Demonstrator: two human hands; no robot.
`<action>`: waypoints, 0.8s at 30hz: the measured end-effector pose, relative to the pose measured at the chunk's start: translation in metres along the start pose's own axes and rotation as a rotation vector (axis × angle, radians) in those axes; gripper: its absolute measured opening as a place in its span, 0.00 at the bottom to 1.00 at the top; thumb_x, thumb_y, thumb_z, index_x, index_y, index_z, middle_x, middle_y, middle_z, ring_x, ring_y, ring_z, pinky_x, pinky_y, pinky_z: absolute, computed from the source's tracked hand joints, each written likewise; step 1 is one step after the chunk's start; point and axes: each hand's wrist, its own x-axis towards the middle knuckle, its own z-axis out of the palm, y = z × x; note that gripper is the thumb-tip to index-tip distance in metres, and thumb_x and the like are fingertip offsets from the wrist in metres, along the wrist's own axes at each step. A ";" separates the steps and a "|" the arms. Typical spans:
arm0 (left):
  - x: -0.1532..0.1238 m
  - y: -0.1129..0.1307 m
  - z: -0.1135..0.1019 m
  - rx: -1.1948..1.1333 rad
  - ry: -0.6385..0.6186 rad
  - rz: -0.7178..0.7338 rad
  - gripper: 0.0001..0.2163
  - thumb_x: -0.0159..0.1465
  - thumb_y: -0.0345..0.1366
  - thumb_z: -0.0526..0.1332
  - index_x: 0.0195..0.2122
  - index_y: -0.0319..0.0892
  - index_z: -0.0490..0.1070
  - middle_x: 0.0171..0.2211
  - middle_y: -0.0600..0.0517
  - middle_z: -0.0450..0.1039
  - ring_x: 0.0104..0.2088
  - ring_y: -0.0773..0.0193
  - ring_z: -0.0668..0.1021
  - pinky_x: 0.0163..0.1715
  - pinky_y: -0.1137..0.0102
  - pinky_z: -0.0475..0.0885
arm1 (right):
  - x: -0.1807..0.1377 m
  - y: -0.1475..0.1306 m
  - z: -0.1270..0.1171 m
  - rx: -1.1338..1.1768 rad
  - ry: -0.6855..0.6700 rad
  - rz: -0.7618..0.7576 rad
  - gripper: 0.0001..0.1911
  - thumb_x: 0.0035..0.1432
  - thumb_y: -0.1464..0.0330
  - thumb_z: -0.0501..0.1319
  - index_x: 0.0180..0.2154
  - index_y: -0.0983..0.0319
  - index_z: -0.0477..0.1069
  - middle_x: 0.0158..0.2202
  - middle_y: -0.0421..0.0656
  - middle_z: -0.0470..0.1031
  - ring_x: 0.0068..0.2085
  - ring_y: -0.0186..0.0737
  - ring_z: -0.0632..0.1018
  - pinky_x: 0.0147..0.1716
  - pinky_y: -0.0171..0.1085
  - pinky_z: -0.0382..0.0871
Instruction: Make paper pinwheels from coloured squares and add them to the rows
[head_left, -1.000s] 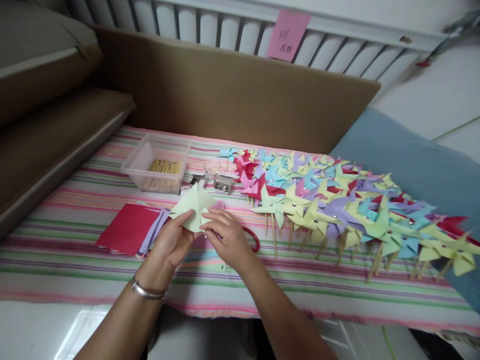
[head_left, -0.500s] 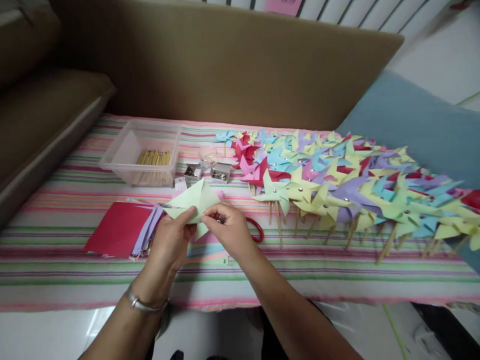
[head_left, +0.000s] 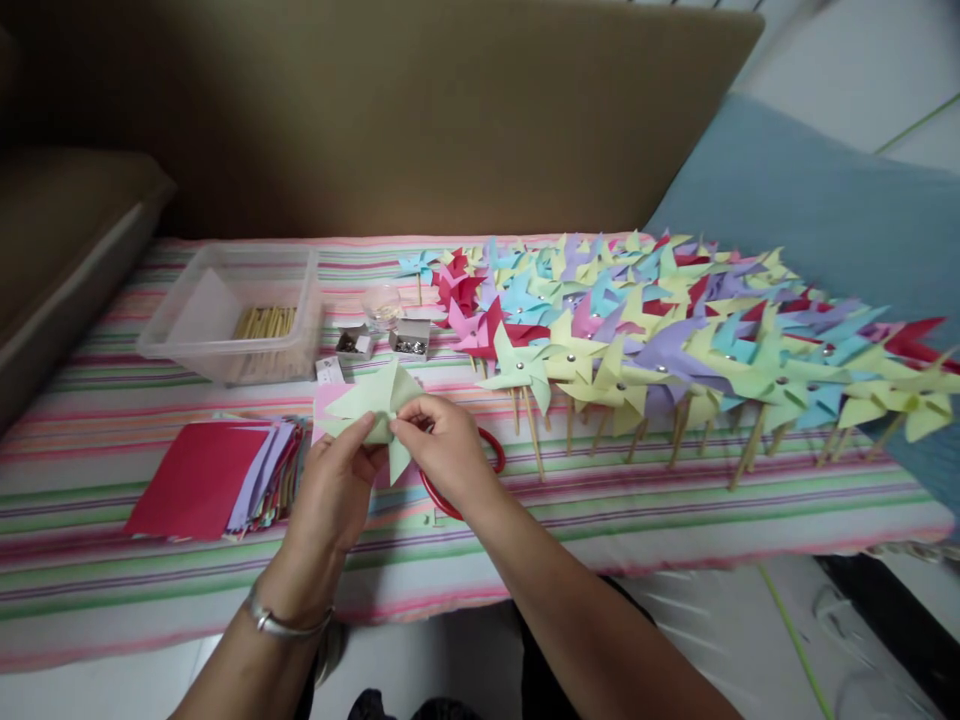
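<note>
Between my hands is a pale green paper pinwheel (head_left: 388, 388), its points folded in toward the middle. My left hand (head_left: 341, 480) grips it from the lower left, thumb pressed near the centre. At the right of the centre, my right hand (head_left: 442, 450) pinches the paper between thumb and fingertips; anything else in that pinch is hidden. Red-handled scissors (head_left: 495, 450) lie partly under my right hand. Beneath the pinwheel, pink paper (head_left: 327, 402) shows on the striped cloth (head_left: 247, 570).
Left of my hands lies a stack of coloured paper squares (head_left: 199, 480). A clear plastic box (head_left: 225, 345) holds short sticks (head_left: 268, 322). Two small boxes of metal fasteners (head_left: 410, 340) and a round clear container (head_left: 382, 303) stand behind. Many finished pinwheels (head_left: 660, 365) fill the right side.
The view has shifted, so most things appear further left. Another point of the green paper is folded toward the centre, with both hands still on it.
</note>
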 end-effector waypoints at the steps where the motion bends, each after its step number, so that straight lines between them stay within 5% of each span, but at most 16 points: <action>1: 0.000 -0.001 0.001 0.012 -0.012 0.004 0.07 0.49 0.32 0.70 0.28 0.37 0.77 0.32 0.50 0.80 0.33 0.65 0.79 0.33 0.74 0.72 | 0.000 0.000 0.000 -0.004 0.004 0.002 0.03 0.49 0.70 0.60 0.25 0.60 0.70 0.24 0.36 0.72 0.27 0.34 0.72 0.28 0.33 0.64; 10: 0.003 -0.002 -0.001 0.070 0.075 0.051 0.14 0.43 0.28 0.72 0.32 0.37 0.76 0.32 0.49 0.80 0.35 0.61 0.80 0.35 0.72 0.73 | 0.003 0.001 -0.004 -0.014 -0.015 -0.001 0.02 0.50 0.69 0.60 0.28 0.60 0.71 0.28 0.39 0.75 0.31 0.37 0.75 0.33 0.36 0.68; 15: 0.003 0.005 -0.005 0.134 0.044 -0.034 0.13 0.43 0.28 0.71 0.31 0.37 0.76 0.29 0.49 0.80 0.27 0.63 0.78 0.25 0.73 0.71 | 0.011 0.001 -0.019 0.049 0.018 -0.005 0.21 0.46 0.67 0.66 0.45 0.57 0.70 0.45 0.43 0.74 0.46 0.43 0.75 0.45 0.42 0.68; 19: 0.000 0.005 -0.007 0.179 0.037 -0.104 0.09 0.42 0.27 0.71 0.25 0.35 0.75 0.22 0.50 0.77 0.20 0.67 0.74 0.20 0.75 0.67 | 0.009 0.000 -0.019 0.263 -0.227 0.097 0.27 0.45 0.69 0.65 0.50 0.56 0.66 0.43 0.42 0.75 0.41 0.42 0.77 0.37 0.38 0.71; 24: -0.003 0.004 -0.006 0.218 0.012 -0.120 0.11 0.42 0.29 0.71 0.28 0.36 0.76 0.22 0.51 0.77 0.22 0.67 0.75 0.21 0.75 0.67 | 0.007 -0.002 -0.014 0.298 -0.199 0.123 0.19 0.43 0.73 0.63 0.42 0.58 0.70 0.36 0.39 0.76 0.35 0.39 0.75 0.31 0.35 0.68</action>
